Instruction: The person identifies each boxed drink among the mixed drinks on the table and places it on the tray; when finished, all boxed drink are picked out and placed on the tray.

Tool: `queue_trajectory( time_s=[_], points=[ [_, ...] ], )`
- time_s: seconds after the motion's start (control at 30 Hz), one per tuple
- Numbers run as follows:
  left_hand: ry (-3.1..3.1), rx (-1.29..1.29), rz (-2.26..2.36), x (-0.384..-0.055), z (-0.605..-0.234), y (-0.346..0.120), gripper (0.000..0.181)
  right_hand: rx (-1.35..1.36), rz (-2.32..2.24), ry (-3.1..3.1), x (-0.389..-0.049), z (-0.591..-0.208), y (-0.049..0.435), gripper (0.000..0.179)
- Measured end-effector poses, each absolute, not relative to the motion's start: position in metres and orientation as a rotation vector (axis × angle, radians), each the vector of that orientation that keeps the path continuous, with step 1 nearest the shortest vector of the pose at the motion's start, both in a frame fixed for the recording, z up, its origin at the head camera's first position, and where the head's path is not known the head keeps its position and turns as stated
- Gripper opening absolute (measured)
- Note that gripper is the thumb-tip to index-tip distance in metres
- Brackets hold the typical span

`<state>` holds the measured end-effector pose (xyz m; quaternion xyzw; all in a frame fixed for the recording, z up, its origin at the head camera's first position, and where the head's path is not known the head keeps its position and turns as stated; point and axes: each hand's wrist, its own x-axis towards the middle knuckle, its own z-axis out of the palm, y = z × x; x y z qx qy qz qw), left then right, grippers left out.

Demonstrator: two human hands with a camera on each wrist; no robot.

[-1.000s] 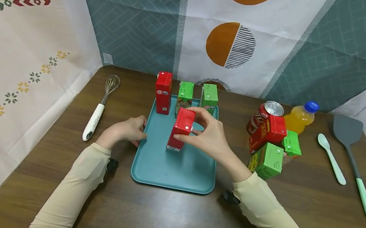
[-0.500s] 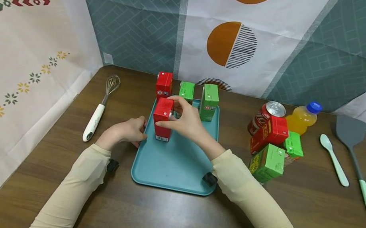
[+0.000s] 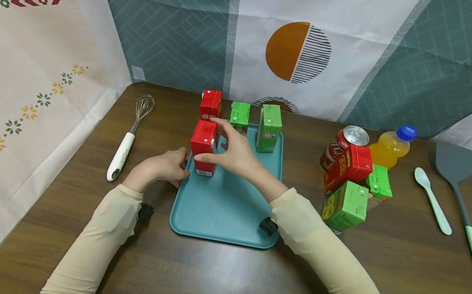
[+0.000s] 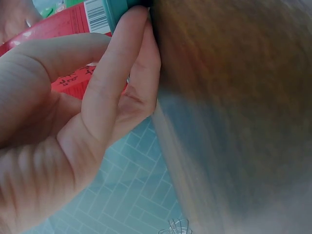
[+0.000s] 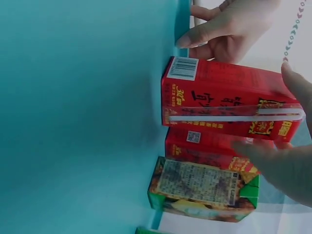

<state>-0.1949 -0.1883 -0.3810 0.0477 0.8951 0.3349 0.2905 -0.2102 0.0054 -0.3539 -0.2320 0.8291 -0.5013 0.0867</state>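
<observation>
My right hand [image 3: 239,155] holds a red drink carton [image 3: 204,134] by its sides, thumb in front and fingers behind. The carton stands upright at the left side of a teal tray [image 3: 225,213]; a wrapped straw [image 5: 209,118] runs along its face in the right wrist view. Behind it is another red carton [image 3: 211,104], partly hidden. Two green cartons, one small [image 3: 240,113] and one at the right [image 3: 269,129], stand along the tray's back. With thumb and fingers, my left hand [image 3: 164,166] pinches the tray's left rim.
On the right are grouped a cola can [image 3: 343,146], an orange drink bottle [image 3: 389,147], a red carton [image 3: 348,170] and green cartons [image 3: 345,207]. Beyond them lie a small spoon [image 3: 433,201] and a spatula [image 3: 465,206]. A whisk [image 3: 125,147] lies left of the tray.
My right hand has carried the red carton from mid-tray to the left side, in front of the other red one. My left hand has stayed at the rim.
</observation>
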Motion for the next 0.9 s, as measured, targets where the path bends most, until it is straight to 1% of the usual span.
queue_trajectory(
  time_s=[0.1,0.23,0.47,0.6,0.73,0.9],
  points=[
    [2.381,0.139,0.898,-0.195,-0.382,-0.187,0.034,-0.669,-1.481,2.49,-0.205,-0.351,0.015,0.082],
    [2.383,0.158,0.909,-0.195,-0.383,-0.188,0.033,-0.656,-1.515,2.488,-0.192,-0.342,0.031,0.076],
    [2.383,0.169,0.899,-0.197,-0.383,-0.19,0.035,-0.781,-1.442,2.583,-0.164,-0.324,0.065,0.07],
    [2.381,0.174,0.904,-0.198,-0.384,-0.188,0.035,-0.914,-1.317,2.745,-0.151,-0.317,0.096,0.066],
    [2.386,0.173,0.908,-0.197,-0.384,-0.188,0.034,-0.988,-1.228,2.875,-0.14,-0.314,0.132,0.062],
    [2.398,0.164,0.894,-0.196,-0.383,-0.19,0.033,-0.898,-1.135,2.958,-0.132,-0.312,0.172,0.061]
  ],
)
